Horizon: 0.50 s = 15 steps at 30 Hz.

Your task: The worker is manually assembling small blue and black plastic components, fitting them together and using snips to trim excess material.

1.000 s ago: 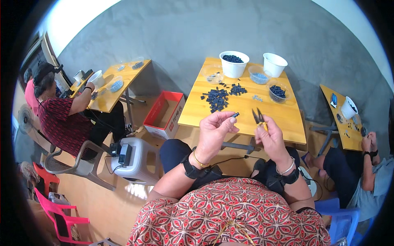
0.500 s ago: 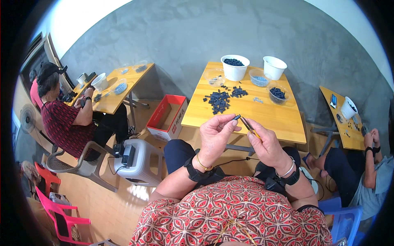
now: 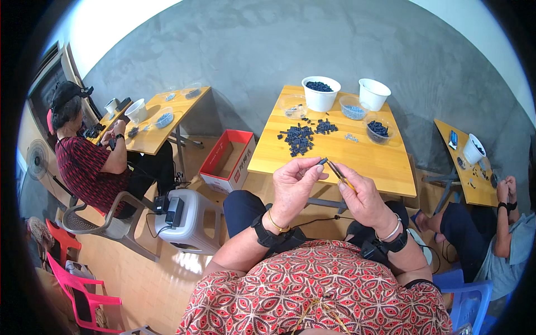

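Above the near edge of the yellow wooden table [image 3: 357, 181], my left hand [image 3: 293, 183] pinches a small black plastic piece [image 3: 322, 161] between thumb and fingers. My right hand [image 3: 364, 196] is closed round slim tweezers [image 3: 338, 172], dark with some yellow showing, whose tips reach the black piece. Whether the tips grip it or only touch it is too small to tell. Beyond my hands, a loose pile of similar black pieces [image 3: 298, 139] lies on the table, with a few tiny clear-grey parts [image 3: 351, 138] to its right.
At the table's back stand a white tub of black pieces [image 3: 320, 99], another white tub [image 3: 373, 95] and clear bowls, one with bluish parts [image 3: 354, 108], one with black pieces [image 3: 378, 129]. A red-and-white box [image 3: 229, 162] and grey stool [image 3: 190, 223] are left. People work at both side tables.
My hands stay nearly in place; the tweezers' prongs look closer together at the black piece. The person at the left table has shifted slightly.
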Tool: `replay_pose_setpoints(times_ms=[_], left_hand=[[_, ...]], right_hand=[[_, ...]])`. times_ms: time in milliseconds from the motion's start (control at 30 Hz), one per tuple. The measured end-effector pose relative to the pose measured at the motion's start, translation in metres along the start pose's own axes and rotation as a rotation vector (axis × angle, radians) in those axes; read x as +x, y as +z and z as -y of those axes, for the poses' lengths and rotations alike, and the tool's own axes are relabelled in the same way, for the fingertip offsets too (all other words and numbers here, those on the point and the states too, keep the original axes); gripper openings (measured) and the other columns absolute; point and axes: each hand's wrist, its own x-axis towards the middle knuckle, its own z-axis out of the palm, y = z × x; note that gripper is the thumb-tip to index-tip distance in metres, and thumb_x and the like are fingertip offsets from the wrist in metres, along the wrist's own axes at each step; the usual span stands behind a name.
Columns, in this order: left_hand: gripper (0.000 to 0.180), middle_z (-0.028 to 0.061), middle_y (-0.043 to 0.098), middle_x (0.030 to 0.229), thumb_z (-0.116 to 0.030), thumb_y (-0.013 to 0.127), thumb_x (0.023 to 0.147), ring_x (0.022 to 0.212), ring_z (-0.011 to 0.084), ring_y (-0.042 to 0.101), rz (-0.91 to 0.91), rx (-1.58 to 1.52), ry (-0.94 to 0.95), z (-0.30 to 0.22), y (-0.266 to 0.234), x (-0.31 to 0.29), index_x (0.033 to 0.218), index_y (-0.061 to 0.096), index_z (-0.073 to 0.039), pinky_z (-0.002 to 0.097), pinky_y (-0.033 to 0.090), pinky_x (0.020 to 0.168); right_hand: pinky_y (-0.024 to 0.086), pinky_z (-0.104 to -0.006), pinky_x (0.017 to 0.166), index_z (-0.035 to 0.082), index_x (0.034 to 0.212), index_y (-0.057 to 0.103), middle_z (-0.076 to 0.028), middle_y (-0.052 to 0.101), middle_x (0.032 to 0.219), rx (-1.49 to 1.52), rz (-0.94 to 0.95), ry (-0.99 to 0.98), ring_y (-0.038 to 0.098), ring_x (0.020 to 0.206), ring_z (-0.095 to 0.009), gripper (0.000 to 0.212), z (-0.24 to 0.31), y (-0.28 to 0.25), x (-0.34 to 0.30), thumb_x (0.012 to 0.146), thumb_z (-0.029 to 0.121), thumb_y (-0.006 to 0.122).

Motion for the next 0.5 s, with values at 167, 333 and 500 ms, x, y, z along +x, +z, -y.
replay_pose_setpoints(times_ms=[167, 333, 500], left_hand=[[0.017, 0.0082, 0.065, 0.087, -0.002, 0.06, 0.083, 0.076, 0.0142, 0.066, 0.001, 0.073, -0.015, -0.0037, 0.0006, -0.0016, 0.099, 0.061, 0.0, 0.0149, 0.043, 0.046], [0.015, 0.0078, 0.064, 0.086, 0.001, 0.06, 0.081, 0.076, 0.0136, 0.065, -0.026, 0.184, 0.027, 0.0001, -0.0015, -0.001, 0.096, 0.061, 0.001, 0.0166, 0.046, 0.048], [0.018, 0.0101, 0.063, 0.082, 0.009, 0.065, 0.072, 0.069, 0.0126, 0.061, 0.023, 0.682, 0.513, -0.0025, -0.002, 0.0042, 0.089, 0.062, 0.003, 0.0213, 0.048, 0.056]], right_hand=[[0.041, -0.035, 0.091, -0.006, 0.121, 0.044, -0.024, 0.054, 0.113, -0.011, -0.001, -0.013, 0.053, 0.108, -0.033, 0.038, -0.0029, -0.0001, -0.001, 0.083, -0.003, 0.044], [0.041, -0.035, 0.091, -0.007, 0.121, 0.044, -0.024, 0.054, 0.113, -0.012, 0.004, -0.014, 0.052, 0.108, -0.034, 0.039, -0.0037, 0.0006, -0.0003, 0.082, -0.004, 0.043], [0.04, -0.0351, 0.091, -0.007, 0.12, 0.044, -0.025, 0.053, 0.114, -0.048, 0.0, -0.021, 0.052, 0.107, -0.034, 0.038, -0.0034, 0.0012, -0.0002, 0.082, -0.004, 0.043]])
